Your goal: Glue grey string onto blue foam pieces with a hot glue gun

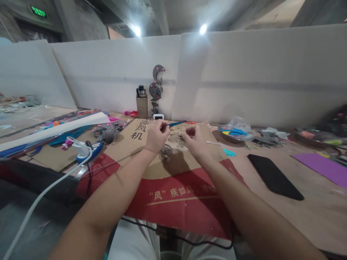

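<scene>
My left hand (156, 136) is closed in a pinch on the end of a thin blue strip (175, 124) that points to the right above a flattened cardboard sheet (179, 195). My right hand (195, 142) is closed beside it, fingers curled over something small I cannot make out. Between the hands lies a pale patterned piece (176, 138), and a small grey tangle (165, 151) rests just below my left wrist.
A black phone (274, 177) lies to the right, near purple foam (325, 167) and a bowl of scraps (234, 130). A bottle (142, 102) and a grey crescent ornament (156, 88) stand by the white partition. At the left are a blue-white glue gun (88, 151), its cable, and rolled paper (54, 130).
</scene>
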The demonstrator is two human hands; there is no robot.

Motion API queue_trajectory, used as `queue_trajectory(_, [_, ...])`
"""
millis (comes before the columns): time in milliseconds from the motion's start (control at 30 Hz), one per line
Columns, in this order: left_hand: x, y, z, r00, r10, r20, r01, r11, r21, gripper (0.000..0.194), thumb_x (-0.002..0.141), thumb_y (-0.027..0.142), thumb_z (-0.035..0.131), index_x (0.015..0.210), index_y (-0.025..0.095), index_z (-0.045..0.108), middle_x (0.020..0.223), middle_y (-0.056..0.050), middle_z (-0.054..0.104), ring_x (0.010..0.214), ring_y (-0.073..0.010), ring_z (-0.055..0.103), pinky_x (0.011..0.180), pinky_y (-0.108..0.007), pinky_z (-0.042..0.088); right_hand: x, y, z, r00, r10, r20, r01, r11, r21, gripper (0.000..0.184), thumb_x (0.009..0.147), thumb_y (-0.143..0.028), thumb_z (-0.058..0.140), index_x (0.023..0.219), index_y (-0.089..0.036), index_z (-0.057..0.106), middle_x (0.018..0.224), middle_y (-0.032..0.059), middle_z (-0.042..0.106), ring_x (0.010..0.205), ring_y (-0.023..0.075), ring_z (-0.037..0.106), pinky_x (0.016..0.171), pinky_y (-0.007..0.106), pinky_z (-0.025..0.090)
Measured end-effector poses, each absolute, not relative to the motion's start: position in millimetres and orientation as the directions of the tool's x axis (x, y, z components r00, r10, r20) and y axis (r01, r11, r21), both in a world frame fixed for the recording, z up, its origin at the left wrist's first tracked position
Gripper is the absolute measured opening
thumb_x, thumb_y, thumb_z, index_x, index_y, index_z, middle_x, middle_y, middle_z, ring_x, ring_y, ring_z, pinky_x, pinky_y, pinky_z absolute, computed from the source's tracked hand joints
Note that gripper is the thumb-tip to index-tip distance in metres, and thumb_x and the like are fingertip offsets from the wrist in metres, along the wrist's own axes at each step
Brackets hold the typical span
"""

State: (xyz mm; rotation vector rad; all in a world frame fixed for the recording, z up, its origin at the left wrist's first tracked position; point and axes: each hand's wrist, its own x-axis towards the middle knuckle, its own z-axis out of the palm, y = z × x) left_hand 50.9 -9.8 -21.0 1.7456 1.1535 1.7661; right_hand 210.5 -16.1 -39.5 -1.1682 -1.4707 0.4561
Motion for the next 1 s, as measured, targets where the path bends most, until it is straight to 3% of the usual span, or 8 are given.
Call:
queue_trajectory(133, [48.9, -17.5, -17.7, -0.075, 0.737, 0.672, 0.333, -0.617, 0.713, 0.010, 0.072, 0.014, 0.064, 0.077, 0.022, 0.065, 0.079, -0.001, 0.062, 0.077, -0.0154, 0.056, 0.082, -0.024, 0.041, 168.4, -14.1, -33.1, 0.032, 0.913, 0.408, -0.057, 0.409, -0.911, 0.032, 0.065, -0.025, 0.061, 0.090, -0.023, 0.041, 0.093, 0.0041, 0.061, 0.087, 0.0166, 0.060, 0.083, 0.035, 0.048])
queue_trajectory(267, [45.2, -16.2, -17.5, -0.060, 0.710, 0.701, 0.379, -0.634, 0.674, 0.010, 0.075, 0.016, 0.062, 0.082, 0.023, 0.065, 0.083, -0.002, 0.063, 0.080, -0.0154, 0.056, 0.085, -0.025, 0.041, 153.9, -10.3, -31.3, 0.026, 0.957, 0.289, -0.261, 0.286, -0.922, 0.031, 0.065, -0.022, 0.058, 0.089, -0.023, 0.039, 0.080, -0.0027, 0.057, 0.070, 0.0117, 0.057, 0.070, 0.029, 0.049])
queue_trajectory(400, [48.4, -8.7, -19.5, -0.129, 0.788, 0.602, 0.202, -0.574, 0.794, 0.006, 0.077, 0.019, 0.063, 0.082, 0.021, 0.061, 0.077, -0.001, 0.061, 0.074, -0.0134, 0.058, 0.079, -0.026, 0.047, 161.6, -14.6, -34.6, 0.026, 0.935, 0.354, -0.155, 0.353, -0.923, 0.019, 0.075, -0.036, 0.055, 0.084, -0.023, 0.045, 0.072, -0.0049, 0.050, 0.056, 0.0088, 0.045, 0.052, 0.022, 0.041])
queue_trajectory(500, [55.1, -4.3, -21.7, -0.102, 0.895, 0.434, -0.076, -0.442, 0.894, 0.008, 0.078, 0.022, 0.063, 0.082, 0.019, 0.056, 0.075, 0.000, 0.061, 0.069, -0.0125, 0.060, 0.072, -0.029, 0.053, 170.7, -17.3, -36.9, 0.077, 0.894, 0.442, -0.015, 0.445, -0.896, 0.019, 0.079, -0.039, 0.053, 0.082, -0.021, 0.051, 0.072, -0.0031, 0.052, 0.058, 0.0100, 0.045, 0.053, 0.023, 0.039])
queue_trajectory(600, [60.5, -3.6, -23.0, -0.056, 0.935, 0.351, -0.223, -0.355, 0.908, 0.010, 0.078, 0.021, 0.063, 0.083, 0.018, 0.054, 0.075, 0.000, 0.062, 0.069, -0.0119, 0.062, 0.071, -0.031, 0.056, 177.1, -17.8, -35.5, 0.137, 0.856, 0.499, 0.099, 0.489, -0.867, 0.016, 0.079, -0.036, 0.054, 0.081, -0.020, 0.055, 0.070, -0.0022, 0.052, 0.062, 0.0118, 0.045, 0.060, 0.026, 0.039])
queue_trajectory(767, [62.5, -6.5, -22.1, -0.027, 0.956, 0.292, -0.335, -0.284, 0.898, 0.008, 0.080, 0.017, 0.059, 0.083, 0.017, 0.052, 0.074, 0.000, 0.063, 0.069, -0.0113, 0.063, 0.073, -0.033, 0.058, 180.6, -16.5, -33.3, 0.165, 0.834, 0.526, 0.183, 0.498, -0.848, 0.014, 0.077, -0.031, 0.055, 0.081, -0.018, 0.057, 0.071, -0.0012, 0.054, 0.065, 0.0131, 0.046, 0.064, 0.028, 0.038])
queue_trajectory(1000, [63.0, -9.2, -20.8, -0.031, 0.961, 0.273, -0.340, -0.267, 0.902, 0.011, 0.079, 0.021, 0.062, 0.082, 0.016, 0.052, 0.074, -0.001, 0.065, 0.070, -0.0116, 0.065, 0.074, -0.033, 0.057, 181.0, -14.0, -37.2, 0.188, 0.826, 0.531, 0.121, 0.517, -0.847, 0.015, 0.079, -0.033, 0.054, 0.078, -0.019, 0.055, 0.073, 0.0001, 0.057, 0.069, 0.0139, 0.050, 0.068, 0.029, 0.040])
